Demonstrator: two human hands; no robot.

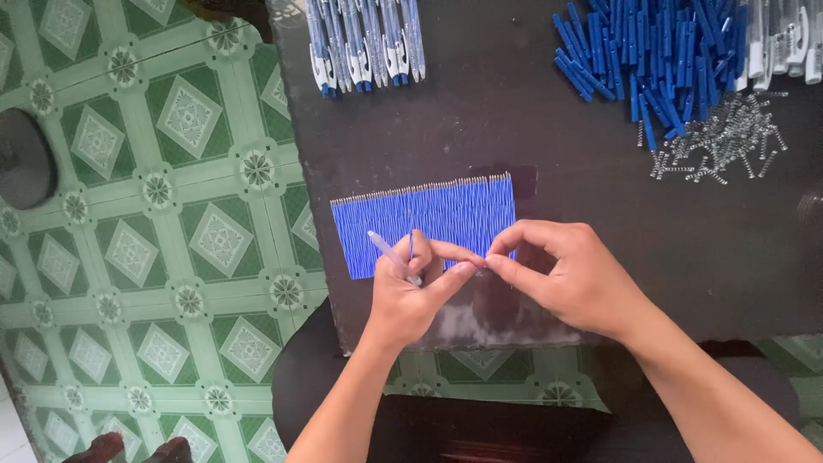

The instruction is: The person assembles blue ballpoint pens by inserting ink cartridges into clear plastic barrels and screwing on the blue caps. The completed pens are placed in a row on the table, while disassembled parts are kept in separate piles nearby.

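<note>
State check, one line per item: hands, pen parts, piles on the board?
left hand: shut on clear pen barrel
right hand: fingertips pinched at the left hand's fingertips
blue refills: flat, one neat row
assembled pens: lying side by side
blue caps: loose heap
springs: scattered

I see only my two forearms and hands, coming up from the bottom edge of the view. Both arms are bare from wrist to where the picture cuts them off: no sleeves, no cuffs showing. My left hand [410, 296] wears no glove, no ring and no watch or band at the wrist. My right hand [573, 274] is the same: ungloved, fingers free of rings, wrist plain. The nails that show look short and unpainted. Nothing else of my body or clothing comes into view.
</note>
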